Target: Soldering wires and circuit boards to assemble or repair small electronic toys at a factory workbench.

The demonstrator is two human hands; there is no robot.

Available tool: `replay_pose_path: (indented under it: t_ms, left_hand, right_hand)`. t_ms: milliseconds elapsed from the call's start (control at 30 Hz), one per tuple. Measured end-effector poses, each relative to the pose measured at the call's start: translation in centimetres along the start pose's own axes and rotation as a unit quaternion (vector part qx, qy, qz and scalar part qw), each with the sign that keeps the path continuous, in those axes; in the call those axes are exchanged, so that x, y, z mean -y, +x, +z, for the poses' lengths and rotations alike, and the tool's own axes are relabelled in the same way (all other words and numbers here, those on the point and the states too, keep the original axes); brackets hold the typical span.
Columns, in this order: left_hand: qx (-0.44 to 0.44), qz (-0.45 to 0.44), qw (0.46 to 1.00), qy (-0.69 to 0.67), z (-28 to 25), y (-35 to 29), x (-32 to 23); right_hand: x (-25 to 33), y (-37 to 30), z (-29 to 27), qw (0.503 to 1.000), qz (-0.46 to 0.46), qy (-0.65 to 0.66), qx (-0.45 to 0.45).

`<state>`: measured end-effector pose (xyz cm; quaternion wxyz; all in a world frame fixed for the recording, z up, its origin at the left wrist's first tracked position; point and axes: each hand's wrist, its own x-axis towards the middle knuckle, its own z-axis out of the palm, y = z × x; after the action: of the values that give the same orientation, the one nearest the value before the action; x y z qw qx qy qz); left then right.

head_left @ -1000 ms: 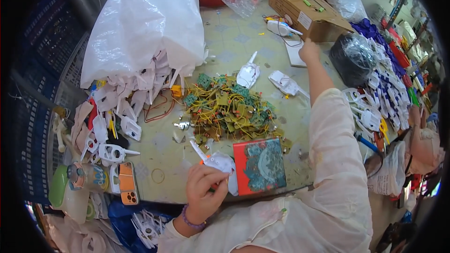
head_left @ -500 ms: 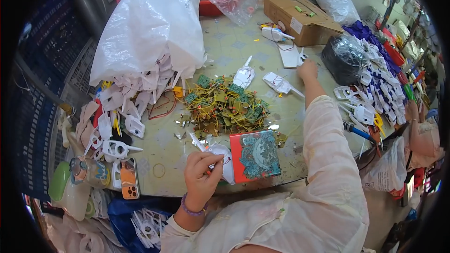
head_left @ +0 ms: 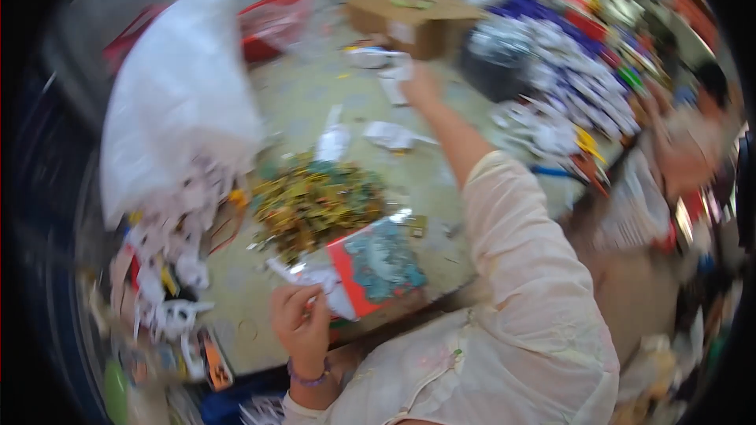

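Note:
My left hand (head_left: 302, 321) is closed in a pinch at the table's near edge. Whatever lies between its fingertips is too small and blurred to make out. Right beside it is a white plastic housing (head_left: 335, 293), next to a red board with a blue-grey patterned face (head_left: 384, 261). My right arm stretches to the far side, where my right hand (head_left: 420, 85) is over a flat white piece (head_left: 391, 88); motion smears its fingers. Between the hands lies a heap of green circuit boards with yellow wires (head_left: 315, 201). Two white housings, one upright (head_left: 333, 142) and one lying sideways (head_left: 387, 135), sit beyond it.
A large white sack (head_left: 185, 102) spills pale parts at left. Behind stand a red basin (head_left: 272, 24) and a cardboard box (head_left: 409, 12). A black bag (head_left: 496, 59) and piled white parts (head_left: 579, 83) line the right. A person (head_left: 689, 134) sits beyond. A phone (head_left: 214, 358) lies at near left.
The whole view has swung and blurred, so the table appears shifted left. My right hand has moved from the small white part to the flat white piece. My left hand keeps its pinch.

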<state>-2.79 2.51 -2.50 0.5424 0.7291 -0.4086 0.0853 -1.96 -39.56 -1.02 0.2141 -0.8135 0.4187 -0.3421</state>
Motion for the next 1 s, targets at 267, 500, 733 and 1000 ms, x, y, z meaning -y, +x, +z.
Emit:
replay_pose_path:
  t_ms: [267,500,733,1000]
  left_hand:
    - [-0.001,0.021,0.999,0.031,-0.6,-0.3,-0.9]
    - [-0.004,-0.005,1.000,0.001,0.2,-0.5,-3.9]
    - [-0.008,0.030,1.000,0.004,0.0,-0.8,-4.7]
    - [0.083,-0.042,0.995,-0.023,1.2,-0.4,-3.8]
  right_hand:
    - [8.0,-22.9,-11.0,0.956,-0.137,0.203,0.163]
    - [4.2,-29.3,-9.6,0.972,-0.117,0.180,0.090]
    - [6.4,-29.6,-10.3,0.981,-0.118,0.049,0.148]
    - [6.5,-28.3,-10.3,0.972,-0.144,0.071,0.174]
